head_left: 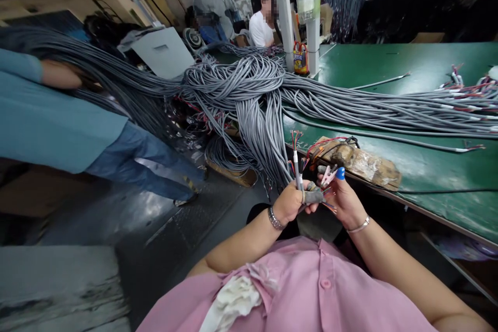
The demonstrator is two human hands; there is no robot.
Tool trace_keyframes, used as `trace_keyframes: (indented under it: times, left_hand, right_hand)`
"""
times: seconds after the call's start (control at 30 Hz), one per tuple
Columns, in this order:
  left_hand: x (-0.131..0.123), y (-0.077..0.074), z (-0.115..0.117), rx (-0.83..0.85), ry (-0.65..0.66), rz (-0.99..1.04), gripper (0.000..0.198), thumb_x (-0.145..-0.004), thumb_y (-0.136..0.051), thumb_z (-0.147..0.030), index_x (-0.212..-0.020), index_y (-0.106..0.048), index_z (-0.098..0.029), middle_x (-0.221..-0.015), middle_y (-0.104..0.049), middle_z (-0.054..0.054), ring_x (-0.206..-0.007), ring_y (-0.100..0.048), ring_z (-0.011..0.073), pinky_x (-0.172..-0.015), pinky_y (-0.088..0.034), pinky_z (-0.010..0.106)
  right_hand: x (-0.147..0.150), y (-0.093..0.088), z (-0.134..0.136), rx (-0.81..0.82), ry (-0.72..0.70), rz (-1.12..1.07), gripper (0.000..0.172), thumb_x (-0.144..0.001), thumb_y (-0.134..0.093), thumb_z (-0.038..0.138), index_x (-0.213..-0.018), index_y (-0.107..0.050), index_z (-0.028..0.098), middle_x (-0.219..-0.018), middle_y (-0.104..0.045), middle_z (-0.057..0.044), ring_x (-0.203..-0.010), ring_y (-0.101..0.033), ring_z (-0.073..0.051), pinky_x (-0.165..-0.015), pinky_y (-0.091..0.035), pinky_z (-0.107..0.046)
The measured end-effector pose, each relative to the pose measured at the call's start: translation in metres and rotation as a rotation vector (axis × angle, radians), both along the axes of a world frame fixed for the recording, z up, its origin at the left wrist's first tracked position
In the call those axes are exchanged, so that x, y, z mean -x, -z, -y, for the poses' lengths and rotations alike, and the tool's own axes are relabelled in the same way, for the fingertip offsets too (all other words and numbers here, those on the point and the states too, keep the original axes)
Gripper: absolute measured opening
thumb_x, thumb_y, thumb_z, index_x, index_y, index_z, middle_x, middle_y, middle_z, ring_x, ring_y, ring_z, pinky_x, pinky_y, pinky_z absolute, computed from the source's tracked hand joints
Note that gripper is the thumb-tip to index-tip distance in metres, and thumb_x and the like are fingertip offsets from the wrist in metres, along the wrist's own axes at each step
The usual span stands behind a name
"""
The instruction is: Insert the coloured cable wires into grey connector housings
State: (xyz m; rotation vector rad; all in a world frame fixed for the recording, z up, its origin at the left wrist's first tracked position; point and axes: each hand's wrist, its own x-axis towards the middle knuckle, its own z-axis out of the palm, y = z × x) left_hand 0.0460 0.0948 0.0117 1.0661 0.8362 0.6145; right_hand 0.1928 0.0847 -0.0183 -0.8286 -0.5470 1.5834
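In front of my pink shirt, my left hand (291,202) is closed around grey cables (299,174). Their stripped ends stand up above it, with thin coloured wires fanning out. Worn grey covering wraps some of its fingers. Close beside it, my right hand (345,201) has a blue cap (340,173) on the thumb and is closed on a small pink clip-like tool (328,176). Loose coloured wire ends (330,207) show between the two hands. The right fingertips are partly hidden.
A large heap of grey cables (233,80) lies over the green table (436,179) and hangs off its edge. A worn wooden block (361,163) with wires sits at the near edge. A person in blue (50,119) stands left, by the cables; another person (261,26) is behind.
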Motion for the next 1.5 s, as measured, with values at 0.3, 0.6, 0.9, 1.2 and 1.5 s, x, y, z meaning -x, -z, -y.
trace_keyframes:
  times: [0.3, 0.6, 0.9, 1.2, 1.5]
  left_hand:
    - [-0.002, 0.004, 0.004, -0.045, -0.024, -0.057, 0.040, -0.067, -0.074, -0.048, -0.057, -0.057, -0.013, -0.048, -0.057, 0.001, -0.038, -0.046, 0.0067, -0.040, -0.035, 0.019]
    - [0.005, 0.005, 0.032, -0.148, -0.234, -0.011, 0.032, -0.071, -0.074, -0.042, -0.069, -0.062, -0.013, -0.054, -0.060, 0.001, -0.045, -0.051, 0.0085, -0.044, -0.039, 0.020]
    - [-0.005, 0.005, 0.036, -0.223, -0.336, 0.006, 0.031, -0.076, -0.070, -0.042, -0.069, -0.060, -0.014, -0.055, -0.060, 0.000, -0.046, -0.051, 0.0084, -0.045, -0.040, 0.020]
    - [-0.008, 0.010, 0.032, -0.208, -0.359, -0.015, 0.032, -0.076, -0.070, -0.041, -0.064, -0.059, -0.014, -0.055, -0.059, 0.000, -0.046, -0.051, 0.0083, -0.044, -0.040, 0.020]
    - [-0.010, 0.018, 0.030, -0.232, -0.372, -0.079, 0.035, -0.077, -0.068, -0.045, -0.064, -0.059, -0.014, -0.054, -0.059, 0.001, -0.045, -0.051, 0.0089, -0.044, -0.041, 0.020]
  right_hand:
    - [0.002, 0.001, 0.002, 0.059, 0.027, -0.104, 0.050, -0.068, -0.064, 0.072, -0.081, -0.067, 0.024, -0.077, -0.068, -0.005, -0.062, -0.058, -0.019, -0.059, -0.049, -0.034]
    - [-0.014, 0.001, 0.007, -0.020, -0.063, -0.073, 0.050, -0.078, -0.051, 0.072, -0.085, -0.069, 0.025, -0.085, -0.067, -0.004, -0.068, -0.057, -0.016, -0.063, -0.048, -0.030]
    - [-0.010, 0.005, 0.003, -0.034, 0.026, -0.069, 0.039, -0.077, -0.065, 0.060, -0.082, -0.069, 0.022, -0.078, -0.065, -0.003, -0.063, -0.056, -0.014, -0.058, -0.048, -0.027]
    - [-0.004, -0.002, -0.003, 0.015, -0.041, -0.095, 0.049, -0.069, -0.068, 0.067, -0.088, -0.069, 0.022, -0.070, -0.069, -0.003, -0.056, -0.060, -0.018, -0.056, -0.050, -0.033]
    - [0.001, 0.005, -0.010, 0.070, 0.095, -0.268, 0.037, -0.066, -0.079, 0.053, -0.075, -0.068, 0.018, -0.067, -0.072, -0.001, -0.053, -0.061, -0.013, -0.052, -0.051, -0.025]
